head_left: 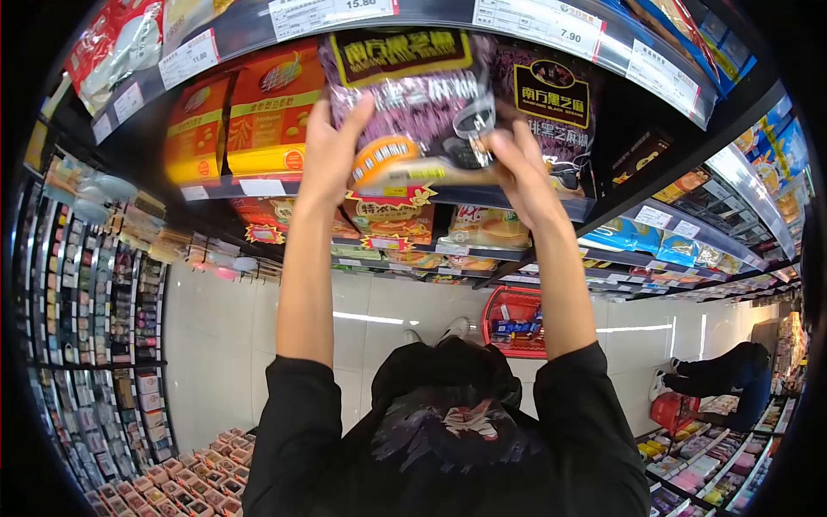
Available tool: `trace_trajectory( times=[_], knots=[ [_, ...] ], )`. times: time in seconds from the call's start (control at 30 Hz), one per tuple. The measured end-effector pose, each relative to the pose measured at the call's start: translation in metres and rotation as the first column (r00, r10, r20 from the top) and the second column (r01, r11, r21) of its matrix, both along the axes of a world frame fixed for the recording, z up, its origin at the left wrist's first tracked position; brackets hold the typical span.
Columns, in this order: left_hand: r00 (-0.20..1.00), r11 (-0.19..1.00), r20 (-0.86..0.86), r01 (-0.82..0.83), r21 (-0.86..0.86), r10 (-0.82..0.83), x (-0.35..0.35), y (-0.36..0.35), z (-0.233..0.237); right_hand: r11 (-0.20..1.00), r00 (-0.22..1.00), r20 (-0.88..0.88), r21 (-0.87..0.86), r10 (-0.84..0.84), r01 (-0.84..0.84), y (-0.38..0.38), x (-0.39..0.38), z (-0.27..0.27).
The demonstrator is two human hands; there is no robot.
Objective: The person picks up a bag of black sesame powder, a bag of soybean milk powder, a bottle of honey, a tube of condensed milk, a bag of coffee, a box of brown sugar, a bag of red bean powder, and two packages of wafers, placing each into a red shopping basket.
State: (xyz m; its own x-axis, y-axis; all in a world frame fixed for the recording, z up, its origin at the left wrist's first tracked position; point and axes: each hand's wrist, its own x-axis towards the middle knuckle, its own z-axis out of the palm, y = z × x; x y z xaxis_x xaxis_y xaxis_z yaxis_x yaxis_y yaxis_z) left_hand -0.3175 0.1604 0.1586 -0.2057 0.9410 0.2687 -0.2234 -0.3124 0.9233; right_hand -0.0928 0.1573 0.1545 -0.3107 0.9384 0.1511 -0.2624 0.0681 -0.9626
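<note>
Both of my hands grip a purple and black bag of black sesame paste (412, 108) at the front of a store shelf. My left hand (338, 146) is closed on its left side, thumb across the front. On the right edge, my right hand (520, 168) holds it near the lower corner, fingers partly behind it. The bag's lower edge is slightly blurred. A matching sesame bag (551, 112) stands on the shelf just right of my right hand. Left of my left hand stand orange and yellow bags (274, 108).
Price tags line the shelf edge (538, 26) above. Lower shelves hold more packaged food (487, 226). A red shopping basket (517, 323) with blue packs sits on the tiled floor by my feet. To the right, a person in dark clothes (732, 375) is near another red basket (674, 412).
</note>
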Motion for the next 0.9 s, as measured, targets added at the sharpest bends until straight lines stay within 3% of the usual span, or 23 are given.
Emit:
trace_trajectory(
  times=[0.03, 0.07, 0.13, 0.17, 0.23, 0.33, 0.37, 0.43, 0.53, 0.67, 0.8, 0.87, 0.9],
  knots=[
    [0.999, 0.999, -0.03, 0.031, 0.028, -0.03, 0.004, -0.013, -0.003, 0.99, 0.989, 0.055, 0.007, 0.137, -0.138, -0.014, 0.007, 0.003],
    [0.994, 0.997, -0.101, 0.052, 0.059, -0.046, 0.006, -0.025, -0.011, 0.975, 0.982, 0.062, 0.125, 0.178, -0.185, -0.018, 0.014, -0.009],
    [0.984, 0.994, -0.143, 0.108, 0.023, -0.103, 0.021, -0.059, -0.018, 0.979, 0.977, 0.064, 0.003, 0.202, -0.202, -0.04, 0.021, -0.012],
    [0.975, 0.994, -0.196, 0.093, -0.049, -0.101, 0.025, -0.07, -0.032, 0.992, 0.987, 0.101, -0.008, 0.126, -0.125, -0.049, 0.019, -0.01],
    [0.961, 0.944, -0.011, 0.271, -0.188, -0.278, 0.033, -0.104, -0.036, 0.992, 0.999, -0.005, -0.118, 0.054, -0.054, -0.068, 0.021, -0.017],
    [0.909, 0.876, 0.308, 0.373, -0.307, -0.279, 0.041, -0.135, -0.062, 0.999, 1.0, -0.003, -0.035, 0.027, -0.027, -0.092, 0.028, -0.023],
    [0.906, 0.87, 0.313, 0.38, -0.313, -0.283, 0.04, -0.141, -0.065, 0.999, 0.999, -0.021, -0.033, 0.024, -0.025, -0.097, 0.028, -0.025],
    [0.783, 0.823, 0.479, 0.534, -0.194, -0.396, 0.038, -0.148, -0.07, 0.999, 0.999, -0.042, -0.047, 0.006, -0.008, -0.106, 0.032, -0.027],
    [0.796, 0.793, 0.449, 0.551, -0.26, -0.406, 0.043, -0.153, -0.054, 0.98, 0.994, -0.083, -0.189, -0.075, 0.058, -0.122, 0.038, -0.022],
    [0.789, 0.767, 0.417, 0.582, -0.271, -0.452, 0.061, -0.16, -0.044, 0.973, 0.988, -0.089, -0.208, -0.124, 0.103, -0.141, 0.057, -0.025],
    [0.724, 0.72, 0.477, 0.652, -0.236, -0.499, 0.081, -0.175, -0.054, 0.984, 0.989, -0.118, -0.161, -0.091, 0.071, -0.157, 0.087, -0.028],
    [0.793, 0.8, 0.443, 0.553, -0.234, -0.418, 0.097, -0.185, -0.05, 0.989, 0.994, -0.002, -0.101, -0.108, 0.108, -0.165, 0.103, -0.031],
    [0.936, 0.909, 0.141, 0.348, -0.228, -0.323, 0.105, -0.191, -0.038, 0.987, 0.99, 0.041, -0.088, -0.131, 0.135, -0.169, 0.114, -0.035]
  ],
)
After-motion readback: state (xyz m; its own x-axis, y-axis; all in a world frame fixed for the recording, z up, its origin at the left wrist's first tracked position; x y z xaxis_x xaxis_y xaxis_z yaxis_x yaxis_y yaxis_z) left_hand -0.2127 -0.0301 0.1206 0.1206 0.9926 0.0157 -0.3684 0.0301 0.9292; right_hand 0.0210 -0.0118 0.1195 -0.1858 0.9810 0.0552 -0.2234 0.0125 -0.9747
